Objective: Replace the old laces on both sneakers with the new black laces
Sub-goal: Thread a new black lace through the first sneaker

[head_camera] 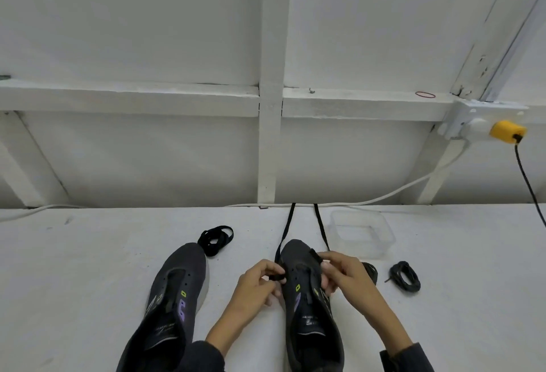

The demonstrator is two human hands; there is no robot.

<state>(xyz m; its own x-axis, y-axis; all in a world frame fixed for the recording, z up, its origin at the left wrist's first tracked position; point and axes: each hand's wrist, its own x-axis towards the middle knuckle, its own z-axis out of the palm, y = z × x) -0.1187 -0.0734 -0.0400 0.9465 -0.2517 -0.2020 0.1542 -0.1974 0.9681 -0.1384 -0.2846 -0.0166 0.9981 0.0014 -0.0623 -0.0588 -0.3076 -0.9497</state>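
The white tabletop (88, 253) shows open surface toward its left edge. At the near edge stand the left sneaker (177, 283) and the right sneaker (297, 253), whose black lace (287, 223) trails to the far edge. Left hand (257, 286) and right hand (347, 278) each pinch that lace between curled fingers (332, 257). Tongue print (308, 319) is too small to read.

Both hands' fingers (273, 272) pinch black lace (283, 234) ends at right sneaker (307, 306).

left hand (260, 283) and right hand (345, 277) flank the sneaker (307, 297), curled fingers (270, 268) pinching the black lace (284, 232); forearms angle inward.
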